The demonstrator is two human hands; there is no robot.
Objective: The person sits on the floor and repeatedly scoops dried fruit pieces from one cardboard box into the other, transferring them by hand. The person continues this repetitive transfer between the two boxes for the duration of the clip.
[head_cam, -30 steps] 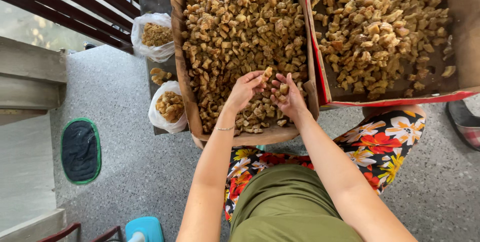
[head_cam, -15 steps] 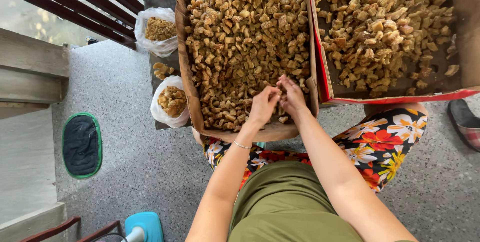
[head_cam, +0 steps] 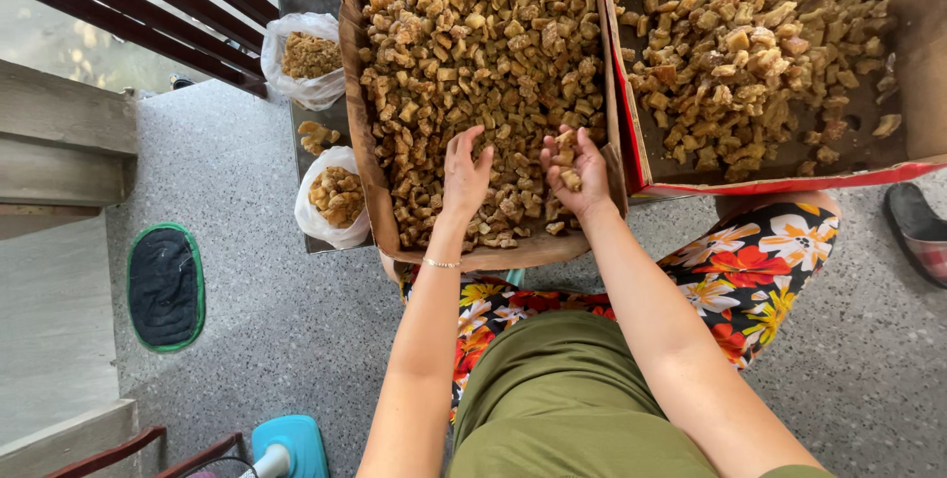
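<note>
A shallow cardboard box point(head_cam: 367, 174) rests across my lap, heaped with small brown dried chunks point(head_cam: 473, 54). My left hand point(head_cam: 464, 174) lies palm down on the chunks near the box's near edge, fingers spread. My right hand point(head_cam: 577, 170) is cupped beside it, palm up, with a few chunks point(head_cam: 567, 164) resting in it. A second cardboard box point(head_cam: 922, 64) with a red rim, to the right, holds more of the same chunks point(head_cam: 750, 54).
Two clear plastic bags of chunks point(head_cam: 333, 197) point(head_cam: 308, 54) sit on a low metal stand left of the box. A dark mat with a green border point(head_cam: 165, 288) lies on the speckled floor. A slipper point(head_cam: 917, 226) sits at right, a blue object point(head_cam: 289, 443) at the bottom.
My hands moved apart over the chunks; the left one spread flat, and the right one turned palm up with a few chunks in it.
</note>
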